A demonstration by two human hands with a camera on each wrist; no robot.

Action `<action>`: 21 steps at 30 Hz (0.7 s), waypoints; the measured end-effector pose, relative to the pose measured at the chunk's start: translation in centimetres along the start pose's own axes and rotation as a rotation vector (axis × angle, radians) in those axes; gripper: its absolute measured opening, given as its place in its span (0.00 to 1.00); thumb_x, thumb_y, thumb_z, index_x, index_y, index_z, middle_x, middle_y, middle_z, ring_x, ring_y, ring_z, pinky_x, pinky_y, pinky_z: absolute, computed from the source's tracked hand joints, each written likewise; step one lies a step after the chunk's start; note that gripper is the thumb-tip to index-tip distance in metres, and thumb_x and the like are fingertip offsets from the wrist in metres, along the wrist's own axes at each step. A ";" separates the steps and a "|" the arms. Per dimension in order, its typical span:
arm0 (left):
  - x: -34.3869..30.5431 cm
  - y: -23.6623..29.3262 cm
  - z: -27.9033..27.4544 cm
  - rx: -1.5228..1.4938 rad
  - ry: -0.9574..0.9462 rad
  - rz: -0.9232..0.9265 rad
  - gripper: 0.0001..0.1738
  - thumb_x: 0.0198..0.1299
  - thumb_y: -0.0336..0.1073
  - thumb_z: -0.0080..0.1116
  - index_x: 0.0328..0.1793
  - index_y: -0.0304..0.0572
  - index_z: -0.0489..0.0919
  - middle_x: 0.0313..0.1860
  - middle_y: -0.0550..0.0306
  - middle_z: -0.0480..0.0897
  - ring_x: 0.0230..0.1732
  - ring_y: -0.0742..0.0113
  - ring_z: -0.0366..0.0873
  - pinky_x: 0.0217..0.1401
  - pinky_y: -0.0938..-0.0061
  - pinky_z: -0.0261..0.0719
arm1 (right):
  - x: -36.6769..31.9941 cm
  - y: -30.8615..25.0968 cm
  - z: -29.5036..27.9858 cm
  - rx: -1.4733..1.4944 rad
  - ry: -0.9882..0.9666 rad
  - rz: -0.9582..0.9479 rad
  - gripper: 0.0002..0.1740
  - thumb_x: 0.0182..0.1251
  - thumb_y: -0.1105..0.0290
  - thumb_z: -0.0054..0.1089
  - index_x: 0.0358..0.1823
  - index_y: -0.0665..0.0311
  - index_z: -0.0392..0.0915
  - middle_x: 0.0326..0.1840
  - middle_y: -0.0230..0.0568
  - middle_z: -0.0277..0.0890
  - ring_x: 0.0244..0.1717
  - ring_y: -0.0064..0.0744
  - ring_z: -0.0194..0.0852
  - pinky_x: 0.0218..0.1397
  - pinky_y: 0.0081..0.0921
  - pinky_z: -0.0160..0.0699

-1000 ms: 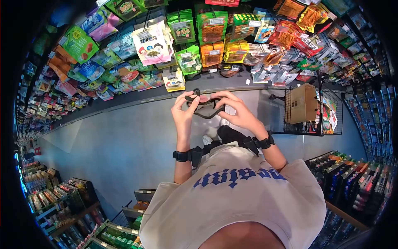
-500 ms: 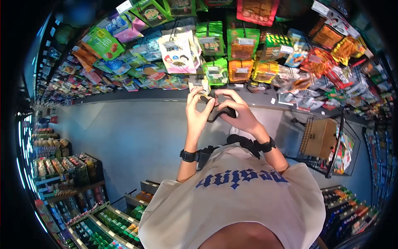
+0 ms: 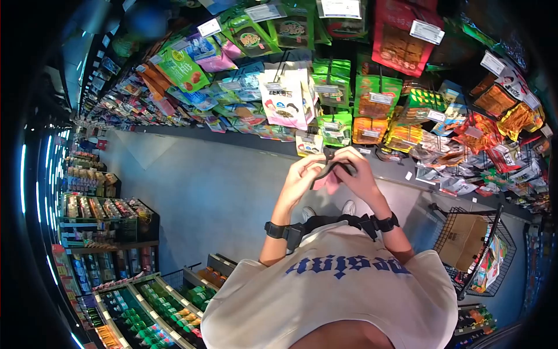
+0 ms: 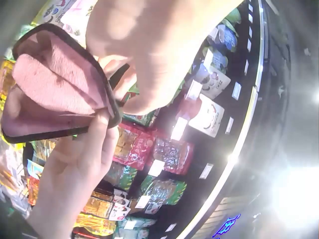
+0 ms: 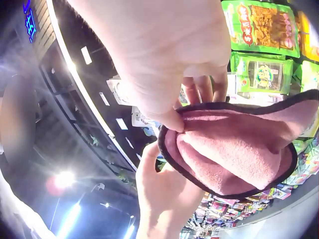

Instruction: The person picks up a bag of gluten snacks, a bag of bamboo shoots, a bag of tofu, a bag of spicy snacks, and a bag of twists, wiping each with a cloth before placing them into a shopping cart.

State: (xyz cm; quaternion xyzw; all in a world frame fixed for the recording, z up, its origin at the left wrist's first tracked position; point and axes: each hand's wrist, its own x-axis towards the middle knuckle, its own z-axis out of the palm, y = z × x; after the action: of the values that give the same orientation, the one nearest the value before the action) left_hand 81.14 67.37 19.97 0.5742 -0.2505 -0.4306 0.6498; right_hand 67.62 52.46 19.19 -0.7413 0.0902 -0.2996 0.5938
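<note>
A soft pink fabric piece with black edging (image 3: 332, 182) (image 4: 60, 79) (image 5: 234, 149) is between both hands, in front of the torso. The left hand (image 3: 300, 178) (image 4: 144, 45) (image 5: 164, 199) pinches its edge with thumb and fingers. On the other side the right hand (image 3: 361, 177) (image 4: 79, 164) (image 5: 159, 55) pinches the edge too, thumb against the pink lining. The two hands are close together, and the fabric bulges open below the fingers in the wrist views. Part of its dark outer side is hidden by the fingers.
Hanging snack packets (image 3: 285, 102) line the shelf ahead. A wire cart (image 3: 504, 256) with a cardboard box (image 3: 463, 241) and packets stands at the right. Drink shelves (image 3: 136, 314) lie at lower left. Grey floor (image 3: 209, 192) extends left of the person.
The hands have come closer together, and the fabric's pink side shows more. The head view has shifted, so the shelf and cart appear lower and further right.
</note>
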 end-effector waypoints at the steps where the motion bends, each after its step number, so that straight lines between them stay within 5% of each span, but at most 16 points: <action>1: 0.3 0.0 0.0 -0.007 -0.023 0.048 0.20 0.64 0.20 0.54 0.63 0.33 0.77 0.54 0.57 0.82 0.49 0.74 0.79 0.54 0.79 0.77 | 0.2 0.0 0.0 0.000 -0.040 0.030 0.12 0.61 0.83 0.60 0.46 0.69 0.80 0.45 0.41 0.76 0.47 0.33 0.80 0.51 0.27 0.79; 4: 0.2 1.6 0.0 -0.033 -0.033 0.096 0.22 0.63 0.18 0.55 0.64 0.32 0.78 0.51 0.59 0.81 0.47 0.77 0.79 0.49 0.81 0.78 | 0.6 -1.2 0.9 0.110 -0.113 0.212 0.12 0.62 0.84 0.58 0.47 0.70 0.80 0.51 0.42 0.77 0.49 0.31 0.81 0.53 0.25 0.81; 6: 0.3 1.9 -0.9 -0.053 -0.031 0.096 0.23 0.62 0.17 0.55 0.65 0.31 0.78 0.49 0.61 0.81 0.44 0.79 0.80 0.46 0.83 0.79 | 1.0 -1.2 2.0 0.068 -0.066 0.045 0.11 0.64 0.84 0.56 0.47 0.70 0.79 0.46 0.38 0.75 0.33 0.21 0.79 0.29 0.18 0.77; 8: 0.5 1.8 -2.9 0.008 -0.111 0.053 0.23 0.62 0.18 0.56 0.65 0.33 0.79 0.50 0.60 0.81 0.41 0.79 0.80 0.41 0.86 0.78 | 1.3 -2.0 2.6 0.113 -0.050 0.031 0.12 0.64 0.85 0.56 0.48 0.71 0.79 0.47 0.39 0.74 0.33 0.22 0.79 0.30 0.20 0.78; 10: 0.8 2.2 -3.8 0.114 -0.044 0.034 0.18 0.61 0.18 0.58 0.57 0.32 0.82 0.48 0.58 0.82 0.43 0.76 0.81 0.45 0.82 0.78 | 1.6 -2.8 3.1 0.076 -0.061 0.080 0.12 0.61 0.84 0.60 0.46 0.70 0.80 0.51 0.44 0.79 0.52 0.36 0.80 0.57 0.31 0.78; 12: 1.8 1.7 -5.1 0.260 -0.024 0.376 0.11 0.60 0.19 0.62 0.49 0.33 0.82 0.49 0.54 0.83 0.47 0.71 0.81 0.52 0.77 0.78 | 2.1 -1.8 3.7 -0.023 -0.006 -0.030 0.13 0.58 0.83 0.63 0.45 0.69 0.81 0.50 0.45 0.80 0.53 0.40 0.79 0.58 0.33 0.76; 13: 1.8 1.3 -5.2 0.102 0.049 0.368 0.09 0.59 0.21 0.67 0.43 0.36 0.78 0.48 0.52 0.84 0.51 0.67 0.81 0.58 0.73 0.76 | 2.4 -1.6 3.8 -0.131 0.048 -0.121 0.13 0.57 0.83 0.64 0.45 0.68 0.81 0.48 0.45 0.80 0.51 0.39 0.79 0.57 0.32 0.76; 16: 2.0 1.3 -7.0 -0.003 0.184 0.289 0.12 0.62 0.22 0.67 0.44 0.39 0.73 0.41 0.60 0.82 0.39 0.81 0.77 0.41 0.84 0.75 | 2.7 -2.8 3.8 -0.235 0.096 -0.164 0.13 0.55 0.83 0.66 0.42 0.69 0.81 0.41 0.42 0.80 0.44 0.36 0.79 0.50 0.30 0.76; 17: 2.1 1.3 -7.4 0.055 0.226 0.278 0.10 0.63 0.23 0.66 0.44 0.39 0.75 0.36 0.66 0.81 0.31 0.88 0.71 0.30 0.89 0.67 | 2.6 -3.4 3.9 -0.159 0.009 -0.120 0.11 0.57 0.81 0.66 0.42 0.69 0.80 0.39 0.42 0.79 0.42 0.37 0.79 0.48 0.29 0.77; 21: 2.0 1.7 -7.0 0.097 0.076 0.139 0.11 0.63 0.23 0.66 0.51 0.34 0.79 0.41 0.60 0.85 0.39 0.80 0.81 0.39 0.85 0.77 | 2.5 -3.4 5.8 -0.084 -0.065 -0.048 0.09 0.58 0.79 0.68 0.40 0.69 0.80 0.35 0.41 0.77 0.37 0.40 0.78 0.46 0.28 0.77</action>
State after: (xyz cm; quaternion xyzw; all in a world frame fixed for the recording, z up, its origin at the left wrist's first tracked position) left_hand 88.34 69.36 19.81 0.6020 -0.2853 -0.3497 0.6587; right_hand 72.10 56.94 22.55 -0.7769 0.0654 -0.2854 0.5574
